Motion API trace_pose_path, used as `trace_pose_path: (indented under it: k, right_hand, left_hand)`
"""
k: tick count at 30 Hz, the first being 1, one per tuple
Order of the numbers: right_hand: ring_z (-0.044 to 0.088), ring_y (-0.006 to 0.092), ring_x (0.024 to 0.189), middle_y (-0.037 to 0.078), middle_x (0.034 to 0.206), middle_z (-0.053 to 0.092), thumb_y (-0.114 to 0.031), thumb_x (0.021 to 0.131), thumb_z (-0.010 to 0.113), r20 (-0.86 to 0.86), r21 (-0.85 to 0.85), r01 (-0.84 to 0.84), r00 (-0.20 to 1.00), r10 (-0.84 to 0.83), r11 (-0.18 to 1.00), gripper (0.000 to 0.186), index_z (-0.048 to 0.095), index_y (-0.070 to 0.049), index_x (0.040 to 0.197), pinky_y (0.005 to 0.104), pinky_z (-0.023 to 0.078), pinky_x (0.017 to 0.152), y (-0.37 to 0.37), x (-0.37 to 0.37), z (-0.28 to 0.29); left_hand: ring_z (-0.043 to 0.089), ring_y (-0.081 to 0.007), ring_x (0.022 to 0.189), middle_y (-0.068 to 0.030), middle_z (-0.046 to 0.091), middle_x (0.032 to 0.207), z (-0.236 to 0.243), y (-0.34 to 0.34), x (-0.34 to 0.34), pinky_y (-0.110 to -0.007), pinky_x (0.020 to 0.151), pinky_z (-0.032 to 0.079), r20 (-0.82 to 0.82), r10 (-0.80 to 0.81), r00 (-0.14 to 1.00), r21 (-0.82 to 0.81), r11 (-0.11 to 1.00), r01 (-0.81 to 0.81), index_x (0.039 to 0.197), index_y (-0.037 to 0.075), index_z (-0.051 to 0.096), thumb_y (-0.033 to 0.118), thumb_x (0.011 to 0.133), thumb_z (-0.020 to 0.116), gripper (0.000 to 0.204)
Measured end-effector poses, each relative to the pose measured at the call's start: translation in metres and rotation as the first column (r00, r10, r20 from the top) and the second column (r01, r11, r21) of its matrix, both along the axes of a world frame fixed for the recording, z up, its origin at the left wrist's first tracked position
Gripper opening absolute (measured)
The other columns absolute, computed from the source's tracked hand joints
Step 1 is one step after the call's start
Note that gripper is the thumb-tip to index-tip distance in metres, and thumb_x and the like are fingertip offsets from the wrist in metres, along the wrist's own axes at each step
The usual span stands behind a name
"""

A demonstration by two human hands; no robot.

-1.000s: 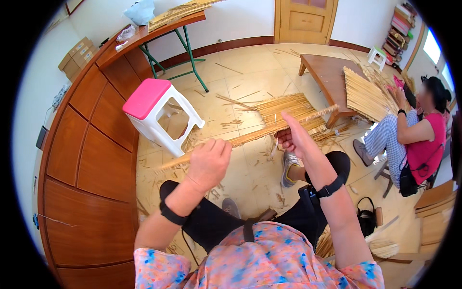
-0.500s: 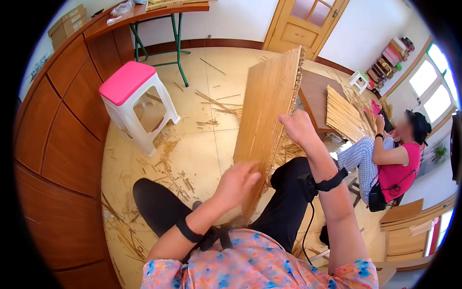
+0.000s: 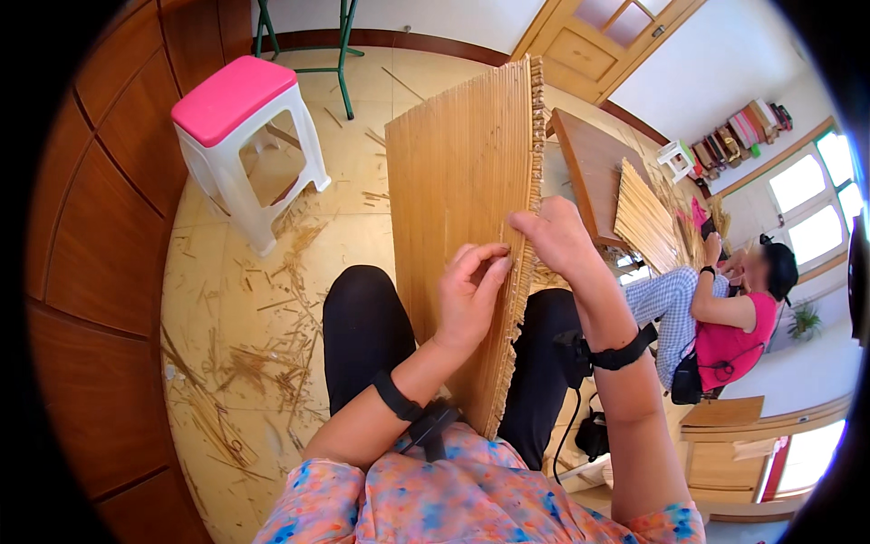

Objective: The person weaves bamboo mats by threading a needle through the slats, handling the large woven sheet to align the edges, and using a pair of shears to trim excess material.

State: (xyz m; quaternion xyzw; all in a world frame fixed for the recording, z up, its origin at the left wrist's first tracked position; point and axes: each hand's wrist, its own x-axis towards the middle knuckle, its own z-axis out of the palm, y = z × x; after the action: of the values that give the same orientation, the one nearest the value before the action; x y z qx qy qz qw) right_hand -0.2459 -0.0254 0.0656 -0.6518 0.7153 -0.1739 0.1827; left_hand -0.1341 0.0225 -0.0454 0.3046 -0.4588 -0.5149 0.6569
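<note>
Visibly | plain-faced slatted panel (image 3: 460, 163) | left hand (image 3: 468, 304), right hand (image 3: 558, 239) by knotted edge (image 3: 536, 109)

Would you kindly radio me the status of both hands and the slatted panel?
Left hand at the ridged edge, right hand just beyond; grip unclear. Slatted panel between the knees, ridged edge to the right. Pink-topped stool off left, apart from panel.

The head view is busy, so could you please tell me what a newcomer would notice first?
A large stalk panel fills the centre, rising between the knees, the left hand and right hand at its ragged edge. Next comes the pink-topped white stool at upper left, with stalk scraps strewn over the floor nearby.
</note>
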Motion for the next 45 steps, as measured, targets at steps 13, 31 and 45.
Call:
trace_pose_path:
  k: [13, 31, 45]
  right_hand:
    - [0.057, 0.0235, 0.05, 0.016, 0.055, 0.054, -0.025, 0.077, 0.066, 0.079, -0.291, 0.035, 0.997, -0.013, 0.956, 0.031, 0.06, 0.005, 0.071, 0.0347, 0.045, 0.051, 0.022, 0.028, -0.002]
    - [0.048, 0.0163, 0.042, 0.008, 0.051, 0.05, -0.013, 0.072, 0.073, -0.038, -0.516, 0.18, 0.972, -0.233, 0.837, 0.028, 0.048, -0.003, 0.064, 0.0291, 0.039, 0.042, 0.063, 0.031, -0.054]
    - [0.047, 0.0119, 0.044, 0.006, 0.053, 0.051, -0.011, 0.072, 0.073, 0.035, -0.41, 0.241, 0.968, -0.249, 0.88, 0.022, 0.053, -0.002, 0.071, 0.0261, 0.041, 0.044, 0.064, 0.029, -0.053]
  left_hand:
    - [0.059, -0.0241, 0.069, -0.0115, 0.058, 0.079, 0.009, -0.022, 0.016, -0.029, 0.061, 0.046, 0.132, 0.275, 0.952, -0.258, 0.937, -0.235, 0.085, 0.002, 0.063, -0.001, 0.08, 0.064, 0.006]
    - [0.062, -0.0184, 0.065, -0.0141, 0.06, 0.089, 0.003, -0.033, 0.019, -0.025, 0.059, 0.052, -0.314, 0.092, 0.945, -0.145, 0.979, -0.143, 0.101, 0.005, 0.048, 0.011, 0.097, 0.047, 0.008]
    - [0.055, -0.012, 0.055, -0.003, 0.057, 0.068, 0.011, -0.063, 0.112, -0.024, 0.046, 0.047, -0.707, 0.154, 0.69, 0.148, 0.987, -0.069, 0.1, 0.01, 0.05, 0.022, 0.101, 0.042, 0.014]
